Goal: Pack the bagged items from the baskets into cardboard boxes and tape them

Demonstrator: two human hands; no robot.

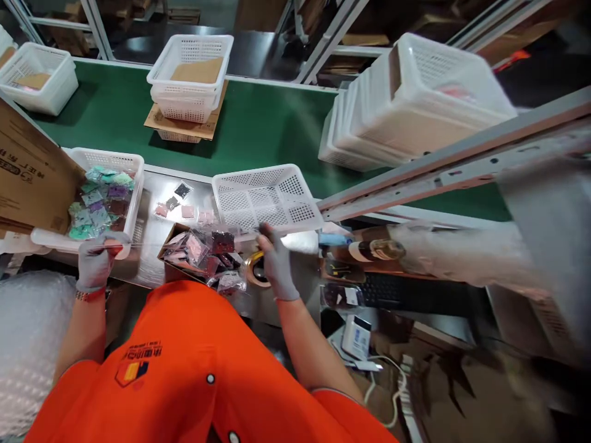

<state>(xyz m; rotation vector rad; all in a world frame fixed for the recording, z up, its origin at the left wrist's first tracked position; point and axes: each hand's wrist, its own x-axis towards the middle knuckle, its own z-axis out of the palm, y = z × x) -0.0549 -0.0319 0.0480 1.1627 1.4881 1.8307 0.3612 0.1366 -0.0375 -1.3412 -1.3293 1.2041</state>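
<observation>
My left hand, in a grey glove, is closed at the near rim of a white basket full of small teal, purple and brown packets. A thin clear strip, seemingly tape, runs from its fingers toward my right. My gloved right hand is closed on a roll of tape, its fingertips near an empty white basket. Between my hands stands an open carton heaped with pink and dark red bagged packets. Several loose small packets lie on the metal table behind it.
A green conveyor belt crosses behind, carrying stacked white baskets and a leaning basket stack. A large carton stands left. A metal rail slants across the right, above a keyboard and a bottle.
</observation>
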